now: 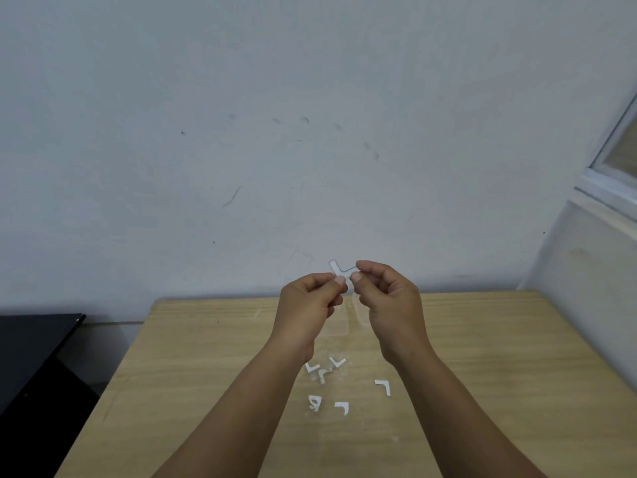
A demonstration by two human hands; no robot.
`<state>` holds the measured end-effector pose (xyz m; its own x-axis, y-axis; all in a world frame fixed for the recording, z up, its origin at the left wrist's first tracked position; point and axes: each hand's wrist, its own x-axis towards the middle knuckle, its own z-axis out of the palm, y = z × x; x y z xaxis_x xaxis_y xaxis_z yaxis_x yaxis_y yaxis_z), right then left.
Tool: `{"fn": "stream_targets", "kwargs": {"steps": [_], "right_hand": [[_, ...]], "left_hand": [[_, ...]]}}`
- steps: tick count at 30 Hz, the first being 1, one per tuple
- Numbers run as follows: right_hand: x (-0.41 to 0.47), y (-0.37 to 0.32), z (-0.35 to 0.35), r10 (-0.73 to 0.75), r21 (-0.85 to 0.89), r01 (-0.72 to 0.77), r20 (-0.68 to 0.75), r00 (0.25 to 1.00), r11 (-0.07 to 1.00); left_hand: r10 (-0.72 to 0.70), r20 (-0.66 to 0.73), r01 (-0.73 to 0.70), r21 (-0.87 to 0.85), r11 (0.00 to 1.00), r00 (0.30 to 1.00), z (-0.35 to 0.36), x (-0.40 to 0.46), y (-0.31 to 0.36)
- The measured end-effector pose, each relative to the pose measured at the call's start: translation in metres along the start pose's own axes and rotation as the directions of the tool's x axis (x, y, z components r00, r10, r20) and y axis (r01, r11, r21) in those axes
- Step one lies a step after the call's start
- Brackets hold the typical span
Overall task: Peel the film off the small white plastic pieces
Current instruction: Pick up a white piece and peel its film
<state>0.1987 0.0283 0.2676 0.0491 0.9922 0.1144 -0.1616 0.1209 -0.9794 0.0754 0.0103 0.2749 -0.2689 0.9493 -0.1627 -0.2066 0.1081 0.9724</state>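
Raising an L-shaped piece (339, 269) clear of the table (482, 339), the left hand (310, 298) and right hand (386, 291) pinch its ends, seemingly to find the film's edge.

A white L-shaped piece (339, 269) shows pale against a light grey-blue wall (310, 115) flecked with dark scuffs, just above the left hand (310, 298) and right hand (386, 298). Below the hands, more white pieces (344, 384) dot a light tan, wood-grained table (499, 357). Far to the left hand's side stands a black cabinet (31, 357); beyond the right hand, a white window frame (606, 181).
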Motion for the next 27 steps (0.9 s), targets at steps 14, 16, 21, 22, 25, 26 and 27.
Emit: {"fn": "stream_targets", "kwargs": {"steps": [14, 16, 21, 22, 25, 26, 27], "right_hand": [[0.008, -0.005, -0.016, -0.023, -0.049, 0.024, 0.011, 1.0, 0.999], [0.009, -0.007, -0.017, -0.018, -0.055, 0.02, 0.022, 1.0, 0.998], [0.009, -0.009, -0.017, 0.008, -0.029, -0.008, 0.008, 1.0, 1.0], [0.009, -0.009, -0.017, 0.008, -0.026, -0.008, 0.01, 1.0, 1.0], [0.007, -0.011, -0.016, 0.007, -0.048, -0.005, 0.038, 0.999, 0.999], [0.006, -0.011, -0.015, 0.009, -0.06, -0.006, 0.053, 0.999, 0.998], [0.005, -0.011, -0.014, 0.01, -0.067, -0.006, 0.067, 0.998, 0.998]], "left_hand": [[0.639, 0.283, -0.635, 0.647, 0.423, 0.715, 0.009, 0.017, -0.001], [0.617, 0.275, -0.626, 0.622, 0.47, 0.737, 0.011, 0.015, 0.001], [0.549, 0.19, -0.546, 0.571, 0.613, 0.814, 0.015, 0.013, 0.005], [0.531, 0.16, -0.523, 0.547, 0.654, 0.832, 0.016, 0.013, 0.006], [0.479, 0.069, -0.458, 0.437, 0.774, 0.875, 0.018, 0.012, 0.011], [0.465, 0.052, -0.443, 0.414, 0.795, 0.884, 0.018, 0.011, 0.012], [0.455, 0.044, -0.433, 0.402, 0.807, 0.889, 0.017, 0.011, 0.013]]}}
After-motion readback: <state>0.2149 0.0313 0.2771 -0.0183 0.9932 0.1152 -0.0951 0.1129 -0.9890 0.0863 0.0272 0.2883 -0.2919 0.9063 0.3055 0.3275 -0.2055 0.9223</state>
